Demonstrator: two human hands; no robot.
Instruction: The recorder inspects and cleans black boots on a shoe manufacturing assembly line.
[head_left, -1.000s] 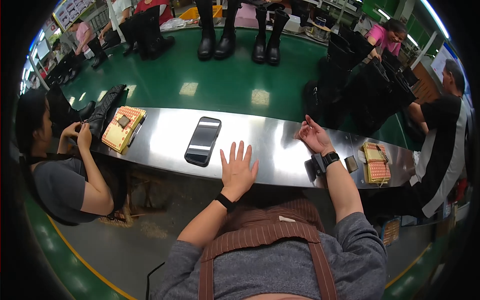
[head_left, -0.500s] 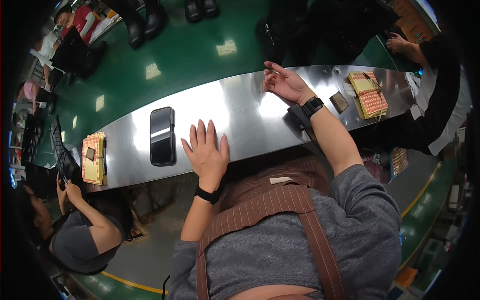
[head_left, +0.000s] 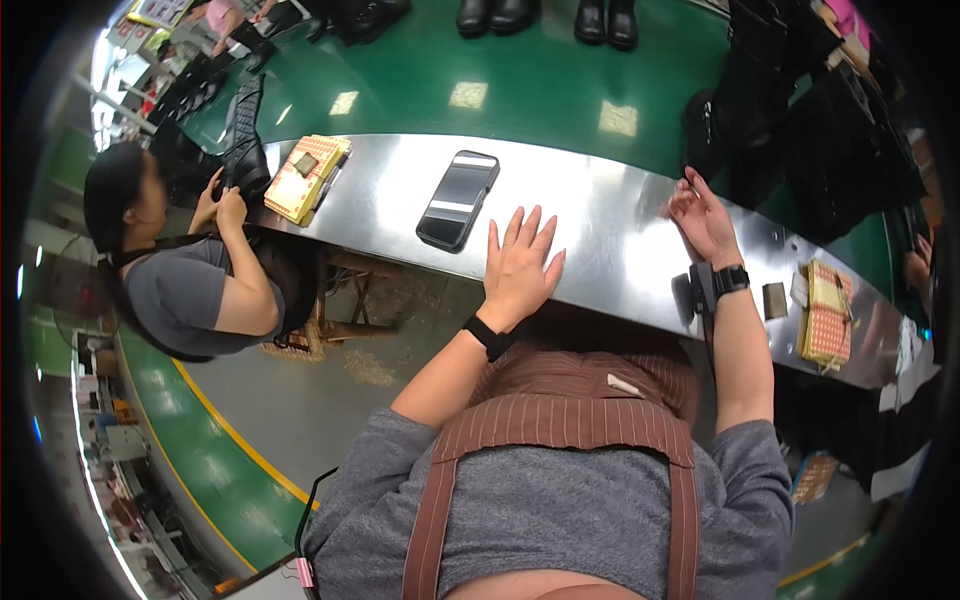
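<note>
My left hand (head_left: 522,262) lies flat, palm down, on the shiny metal table (head_left: 590,190), its fingers spread and nothing in it. Just left of it is a black smartphone (head_left: 458,200), face up. My right hand (head_left: 703,218) rests farther right with the palm turned up and the fingers loosely bent and apart; it holds nothing. A black device (head_left: 703,287) is strapped at my right wrist, and a black band (head_left: 487,338) circles the left. Right of that wrist lies a small brown block (head_left: 774,300).
Yellow-and-red patterned pads (head_left: 312,190) lie at the table's left end, a small block on top; a similar pad (head_left: 828,310) lies at the right. Black boots (head_left: 607,20) stand on the green surface beyond. At left a co-worker (head_left: 220,280) handles a black boot (head_left: 243,140).
The whole view has swung left, so the table, phone and hands appear farther right and the co-worker shows more fully. Both hands keep about the same pose and place on the table.
</note>
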